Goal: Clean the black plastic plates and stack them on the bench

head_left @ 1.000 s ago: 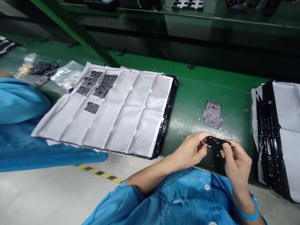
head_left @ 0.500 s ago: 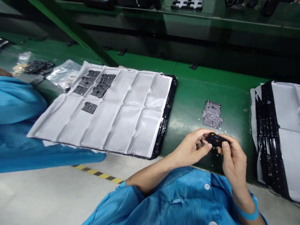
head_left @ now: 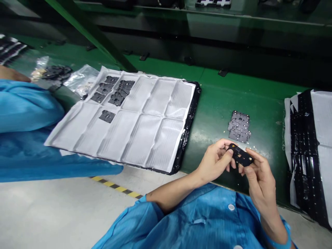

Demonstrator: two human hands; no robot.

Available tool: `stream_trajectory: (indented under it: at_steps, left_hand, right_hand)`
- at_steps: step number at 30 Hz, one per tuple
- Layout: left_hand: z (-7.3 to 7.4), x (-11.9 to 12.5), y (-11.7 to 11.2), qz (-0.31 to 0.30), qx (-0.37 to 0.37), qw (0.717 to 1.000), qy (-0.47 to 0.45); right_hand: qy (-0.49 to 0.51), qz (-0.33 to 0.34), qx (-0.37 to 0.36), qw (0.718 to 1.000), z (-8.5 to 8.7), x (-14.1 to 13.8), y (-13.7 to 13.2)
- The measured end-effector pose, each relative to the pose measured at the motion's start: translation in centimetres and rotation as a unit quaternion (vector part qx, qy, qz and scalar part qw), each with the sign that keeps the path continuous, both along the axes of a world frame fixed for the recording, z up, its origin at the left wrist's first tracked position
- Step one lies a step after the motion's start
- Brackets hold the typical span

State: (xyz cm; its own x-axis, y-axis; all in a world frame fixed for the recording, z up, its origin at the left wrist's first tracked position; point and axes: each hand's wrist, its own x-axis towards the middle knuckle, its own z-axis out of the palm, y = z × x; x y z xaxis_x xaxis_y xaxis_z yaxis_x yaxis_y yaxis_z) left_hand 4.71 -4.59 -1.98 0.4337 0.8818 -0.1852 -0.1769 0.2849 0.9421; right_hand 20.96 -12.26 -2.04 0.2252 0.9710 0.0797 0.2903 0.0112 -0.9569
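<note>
A small flat black plate (head_left: 240,155) with cut-outs and yellow marks is held between both my hands above the bench edge. My left hand (head_left: 217,157) pinches its left end, thumb on top. At its right end, my right hand (head_left: 260,176) grips with thumb and fingers. Just beyond my hands, several similar dark plates (head_left: 239,126) lie overlapping on the green bench, with tiny pale bits scattered around them. To the left stands a black tray lined with a white sheet (head_left: 129,138), and several dark plates (head_left: 107,116) rest in its left compartments.
Stacked black trays with white liners (head_left: 302,145) stand at the right. A co-worker's blue sleeve (head_left: 26,107) is at the left, near clear plastic bags (head_left: 82,80) and a heap of black parts (head_left: 57,73). A green post (head_left: 90,34) slants behind the tray.
The black plate has tilted, its right end lower and its upper face more visible. My left thumb has shifted up onto it. The whole view has moved slightly.
</note>
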Motion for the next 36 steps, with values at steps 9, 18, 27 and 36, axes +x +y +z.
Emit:
stream_trajectory:
  at_steps: [9, 18, 27, 36]
  left_hand:
    - [0.21, -0.37, 0.07, -0.016, 0.048, 0.999, 0.009]
    - [-0.07, -0.77, 0.25, -0.039, 0.056, 0.998, 0.003]
    - [0.4, -0.7, 0.43, -0.034, 0.021, 0.999, 0.008]
    - [0.69, 0.04, 0.35, 0.027, -0.113, 0.993, -0.031]
  right_hand:
    - [-0.014, -0.017, -0.02, 1.0, -0.57, 0.31, -0.32]
    - [-0.025, -0.019, -0.017, 0.999, -0.34, 0.58, -0.04]
    - [-0.042, -0.016, 0.001, 0.999, 0.29, 0.33, 0.26]
    - [-0.085, -0.015, 0.015, 0.996, 0.19, 0.01, -0.05]
